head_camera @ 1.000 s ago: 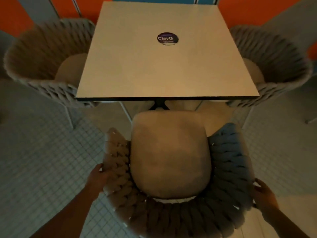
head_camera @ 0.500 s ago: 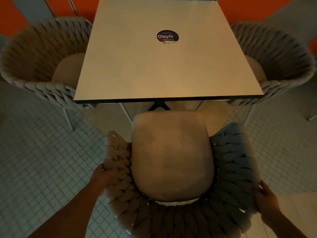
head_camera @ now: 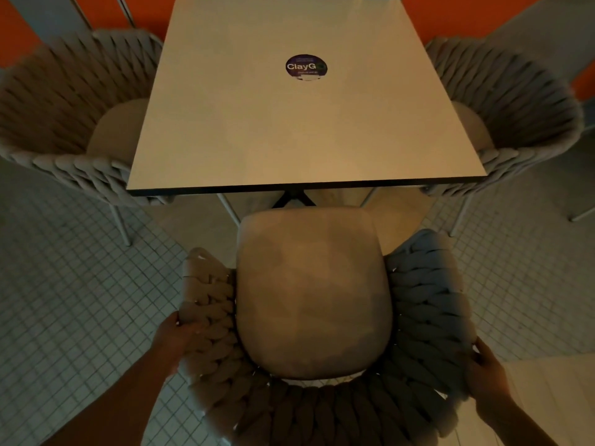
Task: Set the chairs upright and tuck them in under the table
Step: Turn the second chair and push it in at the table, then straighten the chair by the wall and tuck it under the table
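Woven chair (head_camera: 322,410) between hands; left hand (head_camera: 175,336) and right hand (head_camera: 487,375) grip its sides.

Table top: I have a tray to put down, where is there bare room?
Nearly all of the table is bare; only the round sticker sits toward its far middle. The sides are crowded: left chair and right chair tuck against its edges. The near chair, held by left hand and right hand, stands short of the near edge.

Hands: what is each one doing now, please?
Left hand: closed on the chair, left side.
Right hand: closed on the chair, right side.
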A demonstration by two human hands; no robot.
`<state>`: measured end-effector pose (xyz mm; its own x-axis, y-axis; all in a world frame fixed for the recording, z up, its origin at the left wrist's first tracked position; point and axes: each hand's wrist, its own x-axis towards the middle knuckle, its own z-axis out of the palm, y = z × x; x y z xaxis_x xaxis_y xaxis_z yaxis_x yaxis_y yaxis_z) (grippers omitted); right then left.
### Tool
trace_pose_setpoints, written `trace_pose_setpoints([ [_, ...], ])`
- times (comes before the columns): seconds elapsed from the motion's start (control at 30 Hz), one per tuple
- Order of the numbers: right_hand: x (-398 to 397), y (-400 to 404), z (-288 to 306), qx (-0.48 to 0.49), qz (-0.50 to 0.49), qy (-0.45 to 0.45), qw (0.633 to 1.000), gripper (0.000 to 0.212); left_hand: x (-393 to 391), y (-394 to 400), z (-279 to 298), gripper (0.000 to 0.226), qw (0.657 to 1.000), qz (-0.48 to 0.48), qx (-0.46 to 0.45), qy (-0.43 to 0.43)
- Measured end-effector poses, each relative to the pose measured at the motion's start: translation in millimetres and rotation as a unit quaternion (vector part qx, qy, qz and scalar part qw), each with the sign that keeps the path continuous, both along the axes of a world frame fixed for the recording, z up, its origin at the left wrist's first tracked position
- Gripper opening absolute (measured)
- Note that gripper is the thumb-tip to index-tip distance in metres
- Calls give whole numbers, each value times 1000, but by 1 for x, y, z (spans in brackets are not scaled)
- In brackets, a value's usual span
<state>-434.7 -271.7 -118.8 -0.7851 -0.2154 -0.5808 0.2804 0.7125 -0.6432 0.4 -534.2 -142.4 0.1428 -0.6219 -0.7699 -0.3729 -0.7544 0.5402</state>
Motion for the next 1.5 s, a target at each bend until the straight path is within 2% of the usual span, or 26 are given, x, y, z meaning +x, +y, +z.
trace_pose_setpoints([
  [0.4, 3, 3, -6, -14, -1, -8, 1000, 52, 3, 1, -5, 51, 1000, -4, 7, 7],
  [0.53, 9, 1, -4, 10, 23, 10, 1000, 43, 10, -3, 7, 56, 1000, -12, 11, -8],
  [0.6, 13, -2, -1, 47, 23, 76, 996, 56, 20, -9, 18, 59, 1000, -13, 2, -18],
  [0.67, 17, -12, 9, 59, 41, 172, 982, 60, 26, -13, 35, 58, 1000, -6, -21, -9],
  [0.73, 26, -29, 20, 36, 66, 208, 975, 54, 26, -13, 57, 55, 999, 7, -42, 9],
  [0.83, 53, -65, 28, 12, 140, 142, 980, 35, 34, -8, 96, 50, 997, 28, -66, 21],
  [0.97, 122, -123, 28, -29, 250, -10, 968, 36, 79, -11, 129, 47, 993, 53, -102, 39],
  [1.07, 182, -169, 32, -73, 271, -74, 957, 39, 125, -26, 133, 39, 989, 74, -113, 53],
  [1.17, 257, -223, 36, -87, 295, -81, 948, 38, 186, -55, 127, 48, 989, 76, -111, 62],
  [1.27, 345, -285, 36, -122, 324, -20, 938, 36, 263, -90, 123, 66, 988, 82, -114, 68],
  [1.33, 410, -332, 45, -142, 345, -34, 927, 39, 320, -108, 127, 71, 986, 110, -112, 62],
  [1.4, 465, -367, 57, -140, 343, -67, 927, 41, 369, -123, 137, 66, 985, 128, -101, 49],
  [1.5, 523, -414, 70, -168, 347, -89, 918, 39, 420, -157, 154, 38, 986, 133, -85, 60],
])
